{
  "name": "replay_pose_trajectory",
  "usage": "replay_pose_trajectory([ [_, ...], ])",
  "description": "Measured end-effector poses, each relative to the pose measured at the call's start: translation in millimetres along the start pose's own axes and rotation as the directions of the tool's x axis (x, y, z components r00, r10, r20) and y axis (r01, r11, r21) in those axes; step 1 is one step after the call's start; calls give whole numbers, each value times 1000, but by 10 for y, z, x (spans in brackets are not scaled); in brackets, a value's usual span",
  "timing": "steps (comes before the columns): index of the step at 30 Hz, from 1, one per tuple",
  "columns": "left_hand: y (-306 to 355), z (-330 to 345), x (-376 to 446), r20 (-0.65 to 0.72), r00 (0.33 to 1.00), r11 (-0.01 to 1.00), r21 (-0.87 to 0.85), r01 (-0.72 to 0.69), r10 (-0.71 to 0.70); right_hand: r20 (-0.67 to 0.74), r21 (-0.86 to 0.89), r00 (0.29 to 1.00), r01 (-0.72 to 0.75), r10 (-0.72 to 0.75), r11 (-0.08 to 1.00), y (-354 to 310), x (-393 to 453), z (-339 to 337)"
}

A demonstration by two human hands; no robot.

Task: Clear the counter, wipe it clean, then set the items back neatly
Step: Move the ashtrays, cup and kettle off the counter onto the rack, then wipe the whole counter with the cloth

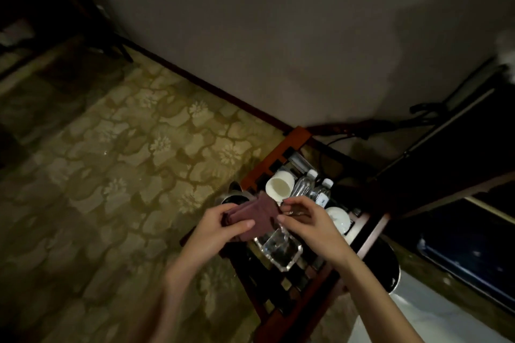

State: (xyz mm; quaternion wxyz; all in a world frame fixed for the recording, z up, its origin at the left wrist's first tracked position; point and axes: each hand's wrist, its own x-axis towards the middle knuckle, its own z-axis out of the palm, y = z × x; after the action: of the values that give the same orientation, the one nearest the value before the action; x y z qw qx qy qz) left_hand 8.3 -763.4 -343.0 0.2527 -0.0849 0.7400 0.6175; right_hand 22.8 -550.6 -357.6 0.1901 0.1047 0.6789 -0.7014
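From the head view, the likeliest slip is a knock — the maroon cloth is being handled directly over a crowded wooden slatted rack, and a trailing corner or a dropped hand could catch the clear glass tray just beneath or tip the white cup lying on its side near the rack's far edge. The two water bottles stand beside that cup and would topple easily in this dim light; a lidded white cup sits by the right edge, and a metal kettle shows at the left edge. The left hand has its fingers curled round the cloth's folded left end, thumb on top. The right hand pinches the cloth's right edge, it seems, with fingers bent — the blur hides the contact itself.
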Motion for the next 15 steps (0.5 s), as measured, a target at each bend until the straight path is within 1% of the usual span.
replay_pose_trajectory([
  [4, 615, 189, -8, 151, 986, 996, 27, -82, 77, -56, -40, 997, 57, -60, 998, -600, -240, -270],
  [6, 904, 276, -31, 222, 970, 995, 0, -99, 97, -79, -41, 996, 28, -31, 999, -833, -369, -373],
  [7, 1039, 317, -41, 250, 962, 994, -7, -112, 111, -76, -11, 997, -8, 7, 1000, -921, -436, -412],
  [9, 1291, 409, -64, 312, 941, 991, -2, -134, 128, -48, 132, 996, -71, 77, 989, -1090, -598, -471],
  [10, 1399, 448, -83, 335, 933, 990, 0, -140, 132, -42, 213, 995, -76, 87, 974, -1156, -661, -478],
  [12, 1624, 528, -121, 380, 912, 984, 25, -176, 154, -125, 285, 991, -18, 56, 958, -1297, -782, -521],
  [15, 1890, 658, -158, 408, 891, 970, 51, -239, 199, -304, 284, 952, 113, -22, 952, -1469, -911, -640],
])
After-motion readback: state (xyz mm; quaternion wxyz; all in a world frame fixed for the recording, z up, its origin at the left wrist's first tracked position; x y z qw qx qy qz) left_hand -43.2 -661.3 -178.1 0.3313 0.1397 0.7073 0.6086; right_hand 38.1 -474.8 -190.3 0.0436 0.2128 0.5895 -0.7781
